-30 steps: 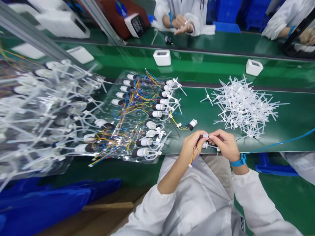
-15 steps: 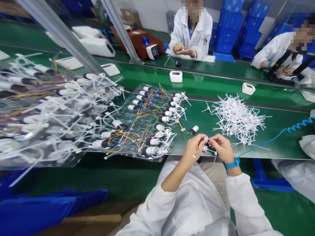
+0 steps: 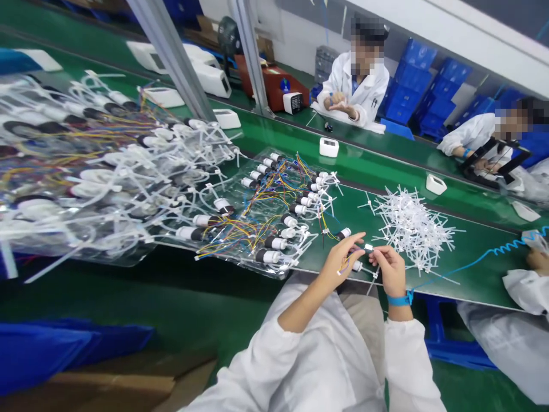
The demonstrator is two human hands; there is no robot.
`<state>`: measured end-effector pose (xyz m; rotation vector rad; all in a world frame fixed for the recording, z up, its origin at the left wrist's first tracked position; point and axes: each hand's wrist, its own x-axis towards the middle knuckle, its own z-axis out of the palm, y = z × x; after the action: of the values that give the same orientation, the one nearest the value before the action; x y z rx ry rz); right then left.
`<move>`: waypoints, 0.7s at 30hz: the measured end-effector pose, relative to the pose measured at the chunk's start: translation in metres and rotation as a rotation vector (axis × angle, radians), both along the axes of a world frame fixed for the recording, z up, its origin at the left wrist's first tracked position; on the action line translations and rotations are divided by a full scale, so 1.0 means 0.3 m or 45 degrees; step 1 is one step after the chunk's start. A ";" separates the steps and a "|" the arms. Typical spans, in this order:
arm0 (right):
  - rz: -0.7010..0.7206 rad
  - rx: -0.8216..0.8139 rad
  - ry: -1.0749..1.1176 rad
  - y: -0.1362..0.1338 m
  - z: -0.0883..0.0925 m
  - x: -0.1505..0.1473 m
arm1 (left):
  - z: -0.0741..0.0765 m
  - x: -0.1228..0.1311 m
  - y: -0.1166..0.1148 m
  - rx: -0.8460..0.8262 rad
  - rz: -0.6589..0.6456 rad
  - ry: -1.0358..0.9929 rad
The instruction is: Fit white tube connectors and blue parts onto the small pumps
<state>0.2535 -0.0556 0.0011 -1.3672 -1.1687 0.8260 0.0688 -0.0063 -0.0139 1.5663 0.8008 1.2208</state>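
Observation:
My left hand [image 3: 338, 258] and my right hand [image 3: 391, 270] meet over the front edge of the green bench. Between their fingertips is a small black-and-white part [image 3: 368, 248], pinched by the right thumb and index finger. The left index finger stretches out above it, while the other left fingers curl in. Thin coloured wires [image 3: 344, 265] with a white plug hang at the left palm. Below the hands lies a white pump motor [image 3: 357, 266], with a white tube fitting [image 3: 375, 276] beside it. Another wired motor [image 3: 343, 233] lies just behind the left hand.
Bagged motors with wires and tubes [image 3: 274, 243] cover the left side. A pile of white branched fittings [image 3: 414, 229] lies to the right. A blue coiled cord [image 3: 510, 245] runs to my wristband [image 3: 401, 299]. White devices [image 3: 328, 147] stand behind; two co-workers sit across.
The view has swung, shifting the bench contents. My left index finger has straightened away from the small part, which now shows more clearly between the hands.

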 end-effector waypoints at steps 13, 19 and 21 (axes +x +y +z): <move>0.400 -0.032 -0.677 -0.076 0.067 0.000 | 0.030 -0.005 0.002 0.117 0.008 -0.028; 0.364 0.024 -0.942 -0.088 0.053 -0.052 | 0.023 -0.008 -0.011 0.125 0.040 0.094; 0.353 0.034 -0.951 -0.083 0.053 -0.057 | 0.023 -0.018 -0.019 0.113 0.002 0.080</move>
<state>0.2363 -0.0806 0.0171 -1.5634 -1.9693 0.4788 0.0634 -0.0119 -0.0071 1.6832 0.7975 1.2278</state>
